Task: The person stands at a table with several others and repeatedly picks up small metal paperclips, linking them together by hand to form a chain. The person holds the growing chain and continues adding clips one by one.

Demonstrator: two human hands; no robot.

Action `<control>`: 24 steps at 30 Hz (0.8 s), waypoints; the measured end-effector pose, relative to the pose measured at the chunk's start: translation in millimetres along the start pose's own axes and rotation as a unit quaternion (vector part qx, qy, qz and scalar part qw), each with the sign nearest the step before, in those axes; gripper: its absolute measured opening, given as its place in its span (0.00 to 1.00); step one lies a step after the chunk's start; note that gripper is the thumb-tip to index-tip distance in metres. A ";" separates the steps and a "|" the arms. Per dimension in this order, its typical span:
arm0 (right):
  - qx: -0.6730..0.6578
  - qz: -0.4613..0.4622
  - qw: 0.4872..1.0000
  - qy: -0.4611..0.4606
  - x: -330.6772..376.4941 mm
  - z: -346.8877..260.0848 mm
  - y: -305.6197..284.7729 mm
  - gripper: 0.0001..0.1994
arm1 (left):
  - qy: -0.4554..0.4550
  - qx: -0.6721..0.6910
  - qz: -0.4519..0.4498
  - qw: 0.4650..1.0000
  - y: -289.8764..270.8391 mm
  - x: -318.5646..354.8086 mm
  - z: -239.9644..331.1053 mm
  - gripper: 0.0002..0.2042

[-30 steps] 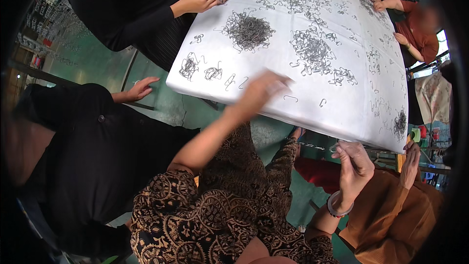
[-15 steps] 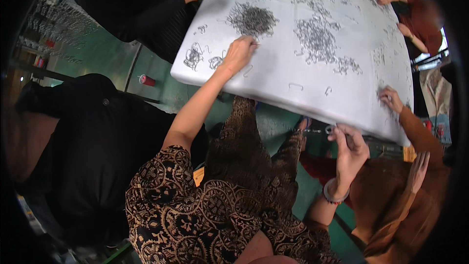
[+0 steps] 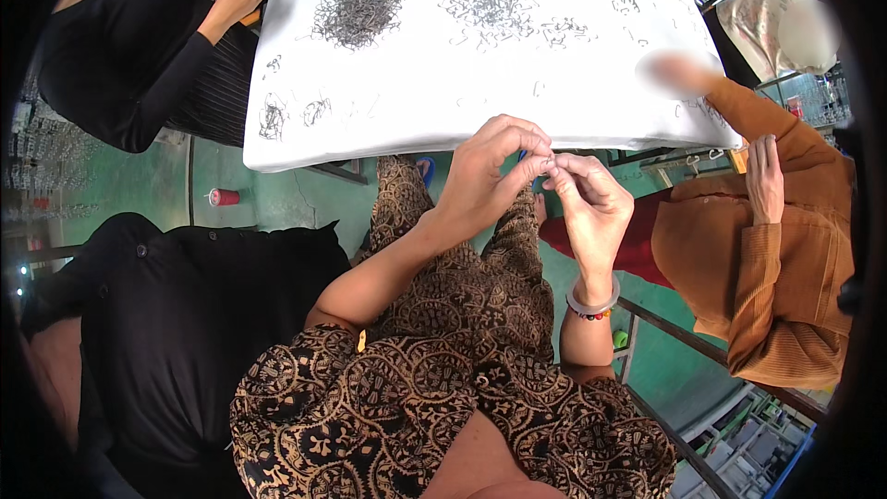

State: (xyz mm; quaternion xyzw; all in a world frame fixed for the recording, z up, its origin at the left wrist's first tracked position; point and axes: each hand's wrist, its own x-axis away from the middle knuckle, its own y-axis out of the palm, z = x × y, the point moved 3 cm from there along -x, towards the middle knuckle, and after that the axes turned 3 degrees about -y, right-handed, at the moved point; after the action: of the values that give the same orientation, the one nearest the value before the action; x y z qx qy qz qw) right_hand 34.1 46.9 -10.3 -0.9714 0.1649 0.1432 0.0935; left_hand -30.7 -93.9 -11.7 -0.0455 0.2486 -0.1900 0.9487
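Note:
My left hand (image 3: 488, 180) and my right hand (image 3: 589, 206) meet at the fingertips just off the table's near edge. Each is closed in a pinch, thumb against forefinger. Whatever sits between the fingertips is too small and covered to name. Beyond them, the white-covered table (image 3: 416, 111) carries many small thin bent metal pieces. A dense dark pile (image 3: 358, 17) of them lies at the back left, with a looser heap (image 3: 485, 5) to its right. Two small clusters (image 3: 272, 117) (image 3: 317, 111) lie near the left corner.
A person in black sits at the far left, hands (image 3: 238, 2) raised by the table's edge. On the right, a co-worker's brown sleeve (image 3: 771, 125) reaches over the table, the hand blurred. Another black-clad person (image 3: 212, 342) is close on my left. A red cup (image 3: 224, 197) stands on the green floor.
My left hand has left the table and come right, toward me. My right hand has moved left and up to meet it. The view has shifted. The shiny links by my right hand no longer show.

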 end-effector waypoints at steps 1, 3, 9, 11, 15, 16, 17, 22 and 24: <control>0.020 -0.014 1.000 -0.015 -0.6 0.0 0.9 0.07 | 0.006 -0.012 0.014 1.000 2.1 -0.6 -1.3 0.04; 0.038 -0.024 0.998 -0.048 -0.2 -2.5 -1.8 0.07 | -0.035 0.049 0.017 0.998 6.3 1.6 -3.4 0.04; 0.123 0.003 0.992 -0.029 -30.4 14.1 -35.7 0.07 | -0.073 0.094 0.008 0.993 8.6 3.3 -3.5 0.05; 0.208 -0.040 0.976 -0.054 -61.9 40.3 -42.7 0.10 | -0.079 0.085 0.002 0.993 8.6 3.4 -2.5 0.04; 0.364 -0.170 0.902 -0.157 -126.6 124.2 -26.1 0.12 | -0.065 0.059 -0.006 0.996 9.0 4.1 4.5 0.05; 0.393 -0.197 0.880 -0.178 -135.6 142.9 -21.6 0.12 | -0.057 0.046 -0.009 0.997 9.1 3.8 7.0 0.05; 0.434 -0.237 0.854 -0.160 -141.0 160.0 -20.8 0.13 | -0.065 0.038 -0.020 0.997 8.4 4.3 8.9 0.05; 0.462 -0.236 0.824 -0.228 -143.9 180.5 -21.3 0.10 | -0.073 0.012 -0.044 0.996 6.9 7.6 12.4 0.04; 0.431 -0.203 0.849 -0.229 -137.5 167.5 -21.7 0.09 | -0.092 0.034 -0.018 0.995 9.6 9.4 7.7 0.05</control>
State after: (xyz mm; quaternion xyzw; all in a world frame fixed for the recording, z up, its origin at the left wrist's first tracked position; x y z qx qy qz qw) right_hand -124.2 145.7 -122.6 -0.7850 -0.0173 0.2536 0.5649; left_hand -16.2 -88.7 -11.0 -0.0351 0.1531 -0.2103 0.9649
